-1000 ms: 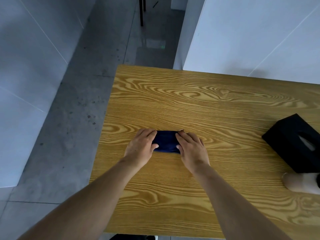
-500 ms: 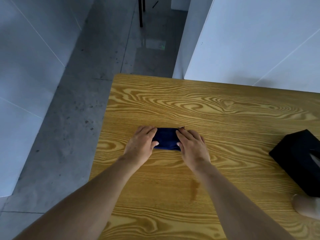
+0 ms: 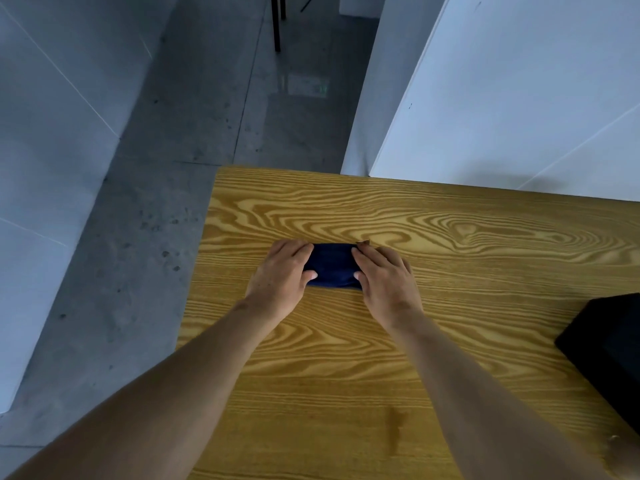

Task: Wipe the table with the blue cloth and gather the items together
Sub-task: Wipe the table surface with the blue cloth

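A dark blue cloth (image 3: 333, 265), folded into a small wad, lies on the wooden table (image 3: 450, 237) near its left side. My left hand (image 3: 281, 276) presses on the cloth's left end and my right hand (image 3: 385, 279) presses on its right end, fingers flat on top. Only the middle strip of the cloth shows between the hands. A black box (image 3: 609, 355) sits at the table's right edge of view, partly cut off.
A dark streak (image 3: 394, 427) marks the wood near the front. A pale object (image 3: 623, 455) peeks in at the bottom right corner. The table's left edge drops to a grey concrete floor (image 3: 166, 209). White wall panels (image 3: 519, 98) stand behind the table.
Both hands have slid the cloth away from me toward the table's far side. The view has shifted, so the black box and pale object now sit further right and lower.
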